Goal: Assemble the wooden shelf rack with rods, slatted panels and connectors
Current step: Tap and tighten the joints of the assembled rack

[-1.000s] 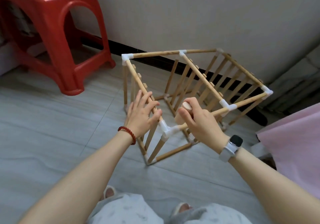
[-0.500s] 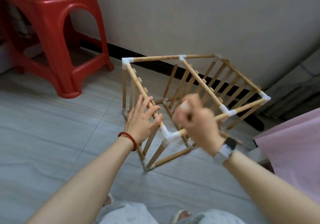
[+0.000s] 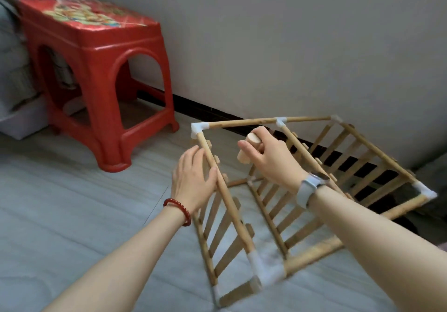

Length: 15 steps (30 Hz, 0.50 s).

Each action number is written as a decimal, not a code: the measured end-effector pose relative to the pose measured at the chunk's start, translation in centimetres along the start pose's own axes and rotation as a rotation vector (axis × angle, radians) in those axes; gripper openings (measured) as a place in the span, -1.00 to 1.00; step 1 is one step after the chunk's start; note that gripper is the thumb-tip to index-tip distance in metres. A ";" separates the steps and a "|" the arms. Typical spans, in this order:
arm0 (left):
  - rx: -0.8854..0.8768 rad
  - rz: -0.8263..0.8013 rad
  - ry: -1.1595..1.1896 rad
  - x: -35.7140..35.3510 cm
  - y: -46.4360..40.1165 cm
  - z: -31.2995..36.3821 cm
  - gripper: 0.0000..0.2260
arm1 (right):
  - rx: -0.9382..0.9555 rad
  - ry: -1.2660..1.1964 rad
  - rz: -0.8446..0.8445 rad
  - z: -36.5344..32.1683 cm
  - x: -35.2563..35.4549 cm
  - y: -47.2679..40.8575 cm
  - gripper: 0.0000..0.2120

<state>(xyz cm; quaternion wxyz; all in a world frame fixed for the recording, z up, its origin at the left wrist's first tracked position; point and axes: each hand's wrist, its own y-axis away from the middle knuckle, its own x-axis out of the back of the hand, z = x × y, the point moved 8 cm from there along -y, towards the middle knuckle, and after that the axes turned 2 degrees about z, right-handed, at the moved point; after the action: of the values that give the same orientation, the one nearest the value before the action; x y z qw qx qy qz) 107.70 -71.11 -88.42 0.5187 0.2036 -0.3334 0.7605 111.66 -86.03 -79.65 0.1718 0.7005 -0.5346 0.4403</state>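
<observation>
Rack: stands on the floor between both forearms, frame joined, slatted sides in place.
Left hand: open fingers pressed against the near top rod, steadying it.
Right hand: curled round a short wooden mallet above the far corner connector.
Technique: I'd brace firmly and tap squarely on the connector, not the rod.
Stool: colourful top print, too blurred to read.
</observation>
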 end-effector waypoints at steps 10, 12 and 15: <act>0.168 -0.266 0.151 -4.2 -9.6 -5.5 -0.25 | 0.164 -0.048 0.166 -3.9 -4.2 -15.8 -0.67; 0.159 -0.272 0.209 -4.4 -9.4 -5.6 -0.20 | 0.160 -0.058 0.170 -3.6 -6.0 -15.7 -0.71; 0.164 -0.258 0.220 -4.3 -9.5 -5.9 -0.15 | 0.149 0.226 -0.143 -2.4 -10.6 -14.8 -0.74</act>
<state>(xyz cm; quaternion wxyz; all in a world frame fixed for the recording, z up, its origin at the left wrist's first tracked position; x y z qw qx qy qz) 118.33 -67.38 -92.57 0.6269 0.2019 -0.1825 0.7300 123.56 -72.53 -83.44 0.2095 0.6936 -0.4265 0.5413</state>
